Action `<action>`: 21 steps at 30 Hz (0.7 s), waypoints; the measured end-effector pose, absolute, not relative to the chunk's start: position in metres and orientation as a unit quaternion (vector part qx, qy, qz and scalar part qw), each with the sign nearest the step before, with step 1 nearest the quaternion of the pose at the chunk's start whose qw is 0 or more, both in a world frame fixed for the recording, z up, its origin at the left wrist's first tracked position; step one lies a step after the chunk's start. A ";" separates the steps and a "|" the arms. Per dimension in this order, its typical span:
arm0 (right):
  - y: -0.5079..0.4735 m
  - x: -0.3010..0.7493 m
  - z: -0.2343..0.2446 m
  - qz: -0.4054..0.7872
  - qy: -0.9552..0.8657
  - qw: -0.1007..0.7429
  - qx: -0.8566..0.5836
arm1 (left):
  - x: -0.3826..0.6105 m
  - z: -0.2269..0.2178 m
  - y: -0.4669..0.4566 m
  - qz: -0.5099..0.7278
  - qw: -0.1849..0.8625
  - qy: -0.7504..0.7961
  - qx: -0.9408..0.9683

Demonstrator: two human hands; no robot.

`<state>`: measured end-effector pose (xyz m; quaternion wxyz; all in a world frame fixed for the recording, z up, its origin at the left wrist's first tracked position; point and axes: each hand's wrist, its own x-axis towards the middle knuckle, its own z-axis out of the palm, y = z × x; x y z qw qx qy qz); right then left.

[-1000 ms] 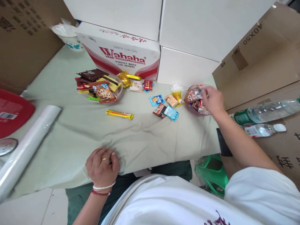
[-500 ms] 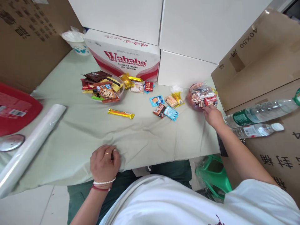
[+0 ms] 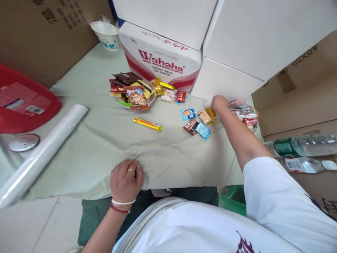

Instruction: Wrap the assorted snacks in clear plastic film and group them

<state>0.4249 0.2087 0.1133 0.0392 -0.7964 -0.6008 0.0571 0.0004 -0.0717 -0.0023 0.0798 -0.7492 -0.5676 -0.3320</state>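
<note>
My left hand [image 3: 127, 178] rests curled at the table's front edge. A dark spot shows between its thumb and fingers, but I cannot tell what it is. At the back right, my right hand [image 3: 219, 104] is beside a small white packet [image 3: 208, 103]; the back of the hand hides its fingers. Just right of it, a bowl holds wrapped snacks [image 3: 244, 111], partly behind my forearm. Left of my right hand lie a pale wrapped cake [image 3: 204, 116], a yellow packet [image 3: 212, 115], a brown packet [image 3: 191, 126] and blue packets [image 3: 203, 131].
A heaped snack bowl [image 3: 152, 102] and a yellow bar [image 3: 147, 124] are at centre left. The Wahaha box [image 3: 160, 58] and white boxes line the back. A plastic roll [image 3: 44, 154] and red container [image 3: 26, 100] lie left. Bottles [image 3: 308, 146] are at right.
My right hand has moved left and back, from the right-hand snack bowl to beside the white packet. The view has shifted; my left hand keeps its place at the table edge.
</note>
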 end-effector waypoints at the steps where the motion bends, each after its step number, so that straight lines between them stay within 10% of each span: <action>1: 0.211 0.426 0.118 0.073 -0.592 0.090 -0.798 | 0.001 -0.003 -0.072 -0.336 0.079 -0.567 -0.748; 5: 0.193 0.428 0.148 0.141 -0.583 0.239 -0.764 | -0.001 -0.005 -0.072 -0.368 0.065 -0.555 -0.743; 10: 0.112 0.407 0.160 0.497 -0.438 0.477 -0.578 | 0.003 0.005 -0.076 -0.466 0.010 -0.549 -0.694; 21: -0.052 0.306 0.091 0.721 -0.227 0.511 -0.410 | 0.112 0.065 -0.057 -0.472 -0.775 -0.367 -0.204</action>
